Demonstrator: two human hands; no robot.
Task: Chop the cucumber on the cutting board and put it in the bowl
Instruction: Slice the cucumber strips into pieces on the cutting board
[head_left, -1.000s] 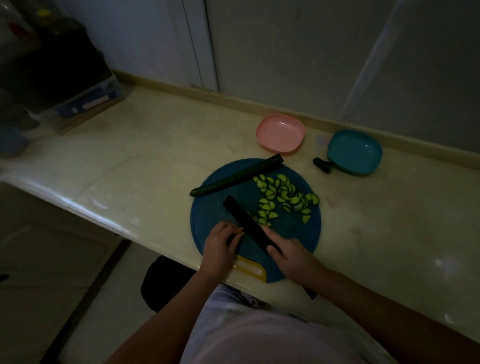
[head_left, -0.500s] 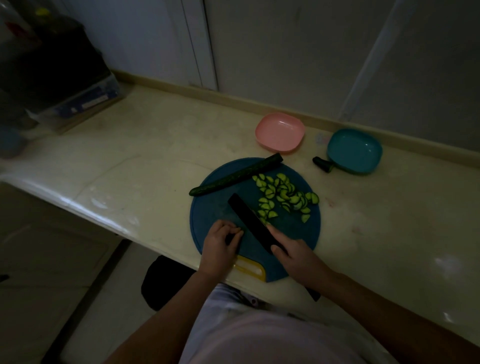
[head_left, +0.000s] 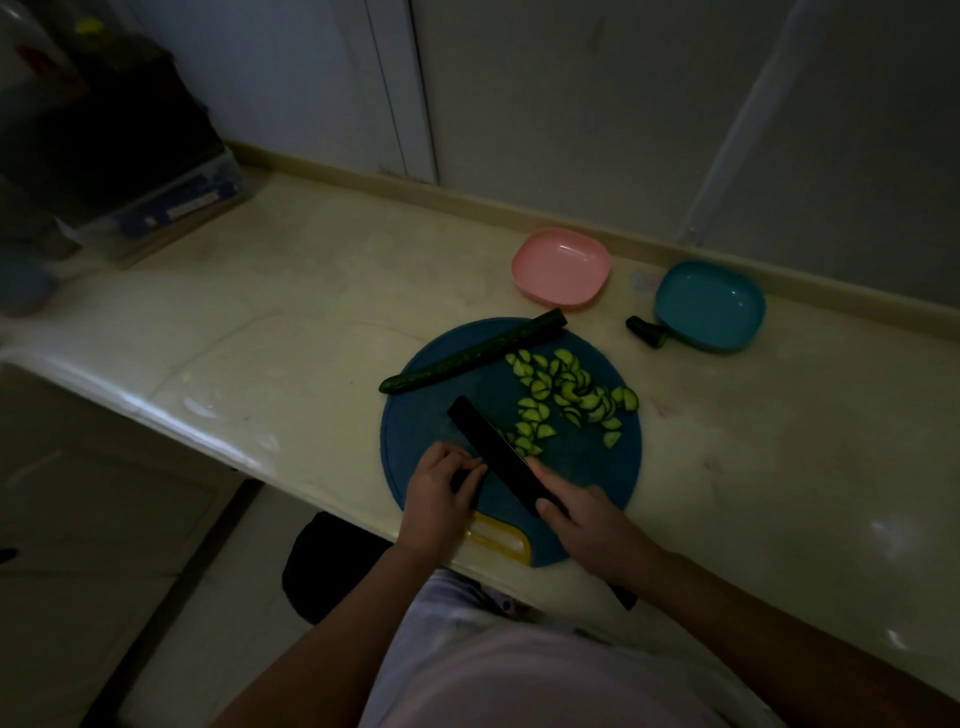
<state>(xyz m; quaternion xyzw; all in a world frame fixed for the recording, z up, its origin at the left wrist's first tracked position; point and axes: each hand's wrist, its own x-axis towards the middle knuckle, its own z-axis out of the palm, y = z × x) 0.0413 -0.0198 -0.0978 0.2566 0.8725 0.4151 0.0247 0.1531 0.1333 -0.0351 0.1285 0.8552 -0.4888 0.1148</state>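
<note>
The round blue cutting board (head_left: 426, 431) is set at the near edge of the tabletop (head_left: 311, 312), with its yellow grip (head_left: 498, 540) at 6 o'clock.

A long uncut cucumber length (head_left: 472, 358) lies across the board's rim from 10 to 12 o'clock. A pile of cut cucumber slices (head_left: 566, 389) is spread over the board from the centre toward 2 o'clock.

The black knife (head_left: 493, 447) lies slanted over the board, tip toward 11 o'clock. Its handle is gripped by the right hand (head_left: 587, 519), with the index finger laid straight along the blade's back.

The left hand (head_left: 436, 499) is placed at 7 o'clock on the board. Its fingers are curled down onto a short dark piece (head_left: 460, 478) just beside the blade; in the dim light the piece cannot be identified with certainty.

Beyond the board, a pink bowl (head_left: 561, 265) stands at 12 o'clock and a teal bowl (head_left: 709, 304) at 2 o'clock. No cucumber is seen in either. A cucumber end stub (head_left: 644, 331) lies against the teal bowl's left rim.
</note>
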